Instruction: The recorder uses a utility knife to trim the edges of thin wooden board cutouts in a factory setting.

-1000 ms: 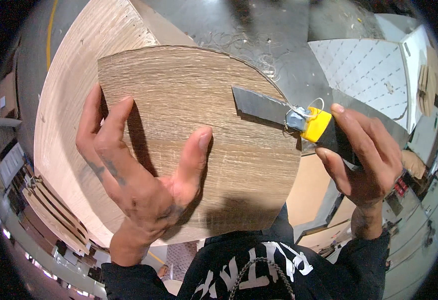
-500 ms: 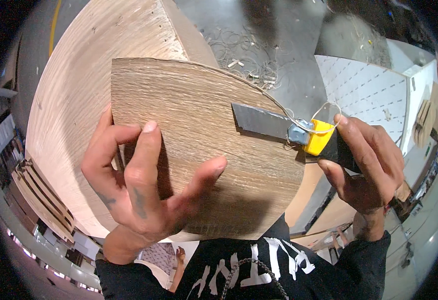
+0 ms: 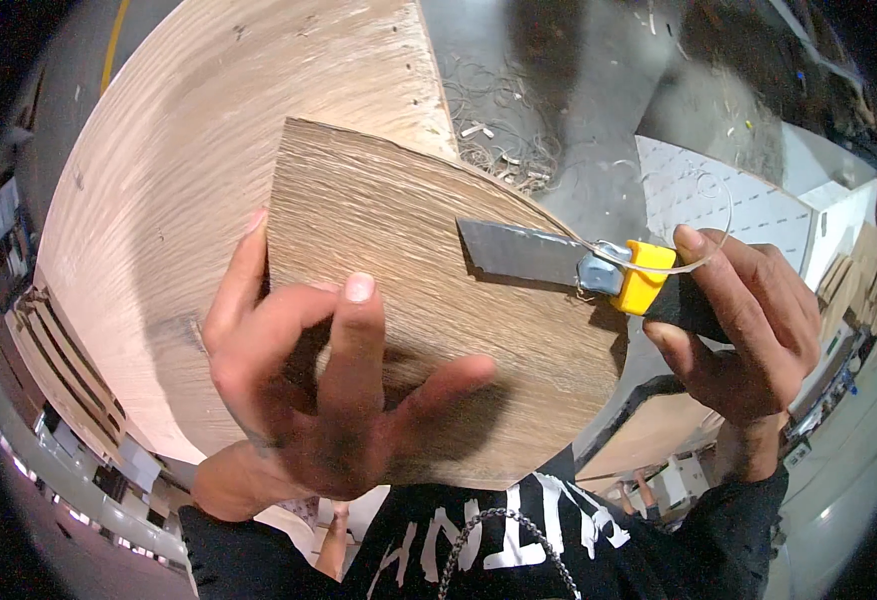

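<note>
L hand (image 3: 333, 400) spread flat, palm down, fingers splayed, thumb out to the right; R hand (image 3: 748, 320) curled tight in a fist grip, wrist bent; both forearms enter from below.

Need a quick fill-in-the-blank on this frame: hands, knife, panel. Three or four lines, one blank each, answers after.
1. The right hand grips a utility knife whose collar is coloured ____.
2. The knife's blade lies flat on the ____ panel.
3. The left hand presses on the panel with its fingers ____.
4. A thin curled ____ arcs over the right hand.

Missing words: yellow; wood-grain; spread; shaving
</note>
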Action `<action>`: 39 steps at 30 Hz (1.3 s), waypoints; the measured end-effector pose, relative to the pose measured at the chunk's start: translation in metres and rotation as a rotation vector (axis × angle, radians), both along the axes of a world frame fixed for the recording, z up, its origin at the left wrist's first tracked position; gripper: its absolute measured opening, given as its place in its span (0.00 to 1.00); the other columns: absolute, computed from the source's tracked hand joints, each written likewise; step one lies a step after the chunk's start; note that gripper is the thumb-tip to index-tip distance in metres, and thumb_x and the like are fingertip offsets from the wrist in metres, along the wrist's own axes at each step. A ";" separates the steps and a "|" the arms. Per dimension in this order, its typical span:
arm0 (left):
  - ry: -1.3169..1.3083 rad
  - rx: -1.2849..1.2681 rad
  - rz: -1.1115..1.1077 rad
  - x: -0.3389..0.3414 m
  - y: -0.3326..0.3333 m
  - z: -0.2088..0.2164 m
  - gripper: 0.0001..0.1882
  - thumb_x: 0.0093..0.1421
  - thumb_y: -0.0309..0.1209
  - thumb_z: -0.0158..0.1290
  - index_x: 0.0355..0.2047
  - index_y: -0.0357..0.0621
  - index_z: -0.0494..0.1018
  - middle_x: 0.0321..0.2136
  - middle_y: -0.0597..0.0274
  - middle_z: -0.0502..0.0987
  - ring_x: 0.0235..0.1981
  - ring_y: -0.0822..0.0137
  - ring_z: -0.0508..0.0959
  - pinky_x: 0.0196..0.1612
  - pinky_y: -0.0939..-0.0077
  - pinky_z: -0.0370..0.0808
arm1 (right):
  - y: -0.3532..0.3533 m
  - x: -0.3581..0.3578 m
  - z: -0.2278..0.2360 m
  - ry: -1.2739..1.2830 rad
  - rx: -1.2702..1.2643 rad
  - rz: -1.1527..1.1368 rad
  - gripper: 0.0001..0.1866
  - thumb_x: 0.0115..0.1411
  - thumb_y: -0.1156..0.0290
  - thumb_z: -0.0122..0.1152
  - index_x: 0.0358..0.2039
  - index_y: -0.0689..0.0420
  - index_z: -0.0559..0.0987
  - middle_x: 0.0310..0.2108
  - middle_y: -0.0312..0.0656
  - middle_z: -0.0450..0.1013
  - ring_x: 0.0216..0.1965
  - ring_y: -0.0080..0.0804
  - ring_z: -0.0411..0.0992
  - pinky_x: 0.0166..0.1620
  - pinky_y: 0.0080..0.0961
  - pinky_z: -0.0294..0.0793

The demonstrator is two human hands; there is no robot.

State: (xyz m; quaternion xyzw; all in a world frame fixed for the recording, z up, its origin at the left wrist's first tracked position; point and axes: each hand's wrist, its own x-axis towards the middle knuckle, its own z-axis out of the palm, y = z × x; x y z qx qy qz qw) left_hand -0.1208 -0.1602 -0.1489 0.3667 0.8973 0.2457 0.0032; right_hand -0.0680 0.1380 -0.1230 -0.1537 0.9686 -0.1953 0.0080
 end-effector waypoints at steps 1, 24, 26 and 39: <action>0.001 -0.001 0.010 0.000 0.000 0.002 0.42 0.50 0.53 0.68 0.58 0.44 0.66 0.44 0.52 0.63 0.54 0.37 0.70 0.54 0.43 0.72 | 0.000 -0.005 0.001 -0.012 0.005 0.015 0.29 0.55 0.54 0.72 0.50 0.63 0.81 0.34 0.50 0.80 0.29 0.33 0.76 0.29 0.25 0.74; 0.130 -0.019 -0.015 0.005 0.002 0.009 0.25 0.58 0.49 0.62 0.40 0.38 0.75 0.35 0.56 0.65 0.40 0.57 0.70 0.41 0.53 0.75 | -0.034 -0.107 0.005 0.014 0.017 0.331 0.29 0.51 0.57 0.74 0.48 0.66 0.82 0.37 0.52 0.79 0.34 0.38 0.80 0.33 0.28 0.79; 0.091 0.024 0.002 0.007 0.002 0.005 0.18 0.62 0.43 0.59 0.36 0.38 0.77 0.37 0.56 0.67 0.43 0.58 0.71 0.42 0.51 0.75 | -0.038 -0.113 0.003 0.012 0.022 0.350 0.29 0.52 0.56 0.74 0.48 0.65 0.81 0.38 0.52 0.80 0.35 0.37 0.80 0.34 0.28 0.79; 0.105 -0.097 0.068 0.001 0.025 0.007 0.30 0.67 0.54 0.48 0.56 0.41 0.71 0.46 0.47 0.74 0.48 0.53 0.72 0.50 0.56 0.65 | 0.040 -0.070 -0.015 -0.080 -0.825 -0.487 0.28 0.72 0.55 0.49 0.63 0.63 0.69 0.46 0.45 0.78 0.33 0.21 0.72 0.35 0.15 0.69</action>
